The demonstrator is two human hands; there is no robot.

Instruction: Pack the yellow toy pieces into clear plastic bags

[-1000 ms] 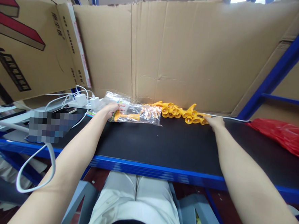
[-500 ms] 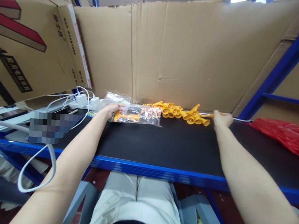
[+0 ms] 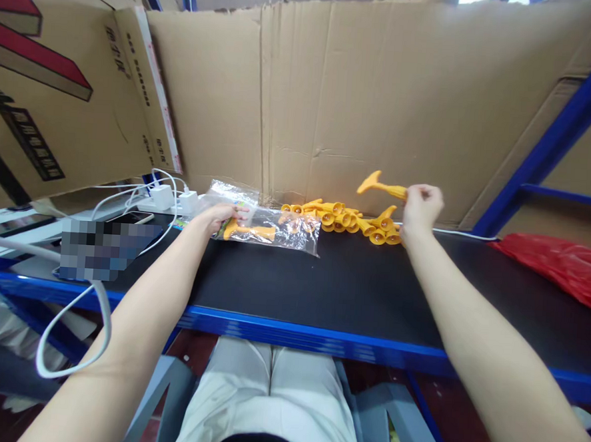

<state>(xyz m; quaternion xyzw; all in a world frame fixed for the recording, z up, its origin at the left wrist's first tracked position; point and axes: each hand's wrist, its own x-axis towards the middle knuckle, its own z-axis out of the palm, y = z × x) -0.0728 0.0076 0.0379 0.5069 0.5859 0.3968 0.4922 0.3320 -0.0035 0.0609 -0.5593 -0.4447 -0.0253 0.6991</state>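
My right hand (image 3: 421, 207) is closed around one end of a yellow plastic piece (image 3: 384, 186) and holds it above the table. Its free end spreads into a T-shaped head. Just below lies a heap of similar yellow pieces (image 3: 346, 219), several with round, cup-like ends facing me. On the left, my left hand (image 3: 222, 215) grips the end of a clear plastic bag (image 3: 297, 244) lying on the black tabletop. Inside that bag is one yellow piece (image 3: 252, 232), partly hidden by my fingers.
A tall cardboard panel (image 3: 382, 106) stands behind the black table (image 3: 316, 289). White chargers (image 3: 161, 198) and cables, plus a blurred-out item (image 3: 108, 249), are at the left. A red plastic bag (image 3: 563, 267) lies at the right, beside a blue post (image 3: 546, 123).
My right hand has lifted a yellow piece from the right end of the heap and moved up and left. My left hand stays on the clear bag.
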